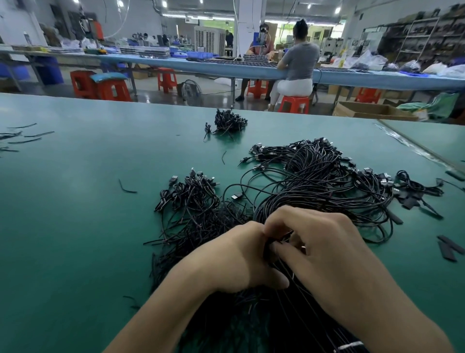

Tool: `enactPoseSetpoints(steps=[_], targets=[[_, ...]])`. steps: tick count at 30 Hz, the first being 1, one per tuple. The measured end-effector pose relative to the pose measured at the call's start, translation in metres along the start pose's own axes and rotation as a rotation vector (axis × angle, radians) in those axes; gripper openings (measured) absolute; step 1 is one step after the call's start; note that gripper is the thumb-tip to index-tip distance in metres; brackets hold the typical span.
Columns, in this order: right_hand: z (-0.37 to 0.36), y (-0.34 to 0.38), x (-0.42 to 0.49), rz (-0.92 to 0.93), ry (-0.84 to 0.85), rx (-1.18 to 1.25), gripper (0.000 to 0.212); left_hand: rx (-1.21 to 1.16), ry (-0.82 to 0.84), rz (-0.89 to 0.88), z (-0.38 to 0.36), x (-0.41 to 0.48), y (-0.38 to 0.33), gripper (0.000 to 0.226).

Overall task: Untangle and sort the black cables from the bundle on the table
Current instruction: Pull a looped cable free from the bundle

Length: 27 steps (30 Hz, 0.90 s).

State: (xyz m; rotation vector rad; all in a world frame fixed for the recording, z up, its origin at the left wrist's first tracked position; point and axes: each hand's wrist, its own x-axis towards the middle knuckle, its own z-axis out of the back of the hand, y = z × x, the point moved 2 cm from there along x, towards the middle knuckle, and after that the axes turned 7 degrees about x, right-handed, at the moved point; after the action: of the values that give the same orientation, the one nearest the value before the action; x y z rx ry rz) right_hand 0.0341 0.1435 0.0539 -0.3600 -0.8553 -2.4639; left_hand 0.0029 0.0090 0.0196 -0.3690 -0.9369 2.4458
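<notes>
Left hand (226, 257): fingers curled, gripping a few black cables (275, 243).
Right hand (329, 252): pinches the same strands — touching the left.
Bundle (314, 191): just beyond, loops tangled.
Handling: light, soft, likely springy — better to take hold near a plug.
Tabletop (75, 201): green, with loose scraps.
Room: workshop, red stools (113, 90) behind.

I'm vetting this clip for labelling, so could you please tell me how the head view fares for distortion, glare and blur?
Head view: wide-angle bending curves the table edge and far bench; ceiling lamps blow out white, leaving a pale sheen on the table's left; the left hand and right hand look slightly soft; the cables under them merge into a dark mass; the far pile looks crisper.
</notes>
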Motion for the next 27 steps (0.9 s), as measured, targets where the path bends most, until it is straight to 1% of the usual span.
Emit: enactPoseSetpoints(steps=[3, 5, 7, 8, 10, 12, 14, 15, 17, 19, 21, 23, 24, 27], targets=[[-0.004, 0.002, 0.0, -0.002, -0.016, -0.026, 0.03, 0.027, -0.011, -0.005, -0.003, 0.004, 0.005, 0.02], [-0.007, 0.002, 0.0, 0.009, -0.022, -0.039, 0.032, 0.02, -0.056, -0.004, -0.005, 0.006, 0.004, 0.019], [-0.009, 0.0, 0.0, 0.029, -0.019, -0.038, 0.032, -0.042, -0.084, -0.016, -0.005, 0.006, 0.005, 0.019], [-0.008, -0.001, 0.001, 0.04, -0.026, -0.028, 0.031, -0.125, -0.081, -0.016, -0.005, 0.005, 0.004, 0.022], [-0.006, -0.005, 0.002, 0.044, -0.07, 0.016, 0.03, -0.343, -0.056, 0.041, -0.005, 0.004, 0.004, 0.026], [-0.002, -0.007, 0.003, 0.039, -0.133, 0.049, 0.031, -0.644, -0.022, 0.142, -0.003, 0.005, 0.0, 0.02], [0.001, -0.008, 0.004, 0.066, -0.198, 0.05, 0.031, -0.93, 0.04, 0.175, 0.0, 0.006, -0.006, 0.021], [0.002, -0.008, 0.004, 0.081, -0.226, 0.052, 0.03, -1.015, 0.051, 0.166, 0.001, 0.007, -0.009, 0.013], [0.003, -0.009, 0.003, 0.091, -0.266, 0.066, 0.028, -1.078, 0.008, 0.152, 0.003, 0.005, -0.009, 0.027], [0.002, -0.011, 0.003, 0.09, -0.296, 0.077, 0.026, -1.094, -0.049, 0.102, 0.003, 0.004, -0.009, 0.029], [0.0, -0.014, 0.003, 0.061, -0.337, 0.124, 0.027, -1.126, -0.083, 0.026, 0.003, 0.003, -0.011, 0.021], [0.0, -0.017, 0.003, 0.003, -0.402, 0.23, 0.028, -1.09, -0.176, -0.033, 0.003, 0.006, -0.013, 0.012], [0.0, -0.018, 0.003, -0.026, -0.441, 0.29, 0.027, -0.979, -0.266, -0.063, 0.003, 0.008, -0.011, 0.01], [-0.002, -0.023, 0.004, -0.144, -0.496, 0.461, 0.02, -0.404, -0.593, -0.161, 0.006, 0.009, -0.006, 0.015]])
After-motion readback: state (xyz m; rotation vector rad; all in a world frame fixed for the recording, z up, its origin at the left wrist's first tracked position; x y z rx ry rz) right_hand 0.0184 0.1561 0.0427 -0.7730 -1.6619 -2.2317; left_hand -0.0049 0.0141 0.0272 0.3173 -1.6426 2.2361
